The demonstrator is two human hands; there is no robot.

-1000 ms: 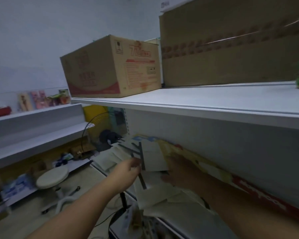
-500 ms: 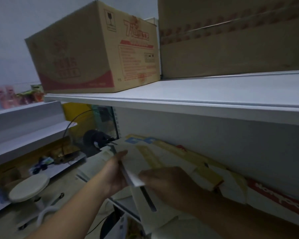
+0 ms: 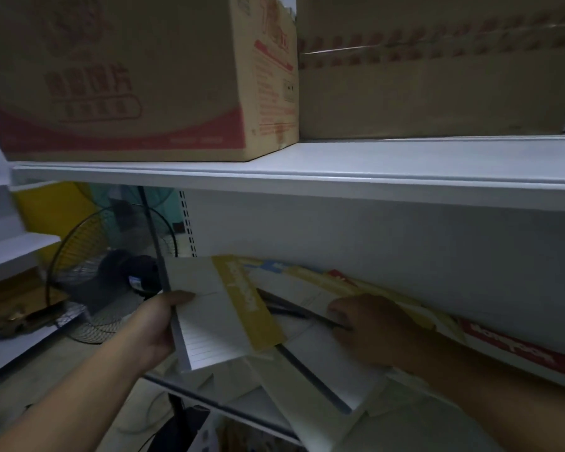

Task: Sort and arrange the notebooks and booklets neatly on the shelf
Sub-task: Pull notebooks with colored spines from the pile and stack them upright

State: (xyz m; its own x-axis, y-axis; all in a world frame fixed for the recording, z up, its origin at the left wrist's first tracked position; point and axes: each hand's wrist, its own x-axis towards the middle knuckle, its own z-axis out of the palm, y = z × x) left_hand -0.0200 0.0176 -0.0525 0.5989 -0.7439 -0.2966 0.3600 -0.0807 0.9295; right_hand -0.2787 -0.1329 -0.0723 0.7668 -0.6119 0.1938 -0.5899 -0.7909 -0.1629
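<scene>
A lined notepad with a yellow band (image 3: 209,321) is tilted at the left end of the lower shelf (image 3: 190,389). My left hand (image 3: 159,324) grips its left edge, thumb on top. My right hand (image 3: 369,327) rests with curled fingers on a loose pile of white and yellow booklets (image 3: 307,288) leaning along the shelf back. More white booklets (image 3: 310,383) lie flat and overhang the shelf's front edge. A red-and-white booklet (image 3: 509,347) lies to the right.
The upper shelf (image 3: 307,177) carries a printed cardboard box (image 3: 137,76) and a plain taped box (image 3: 437,70). A standing fan (image 3: 111,272) sits on the floor to the left, beside side shelves (image 3: 10,249).
The view has moved closer and lower toward the shelf. My left hand has pulled the yellow-banded notepad further out to the left; my right hand has slid right along the pile.
</scene>
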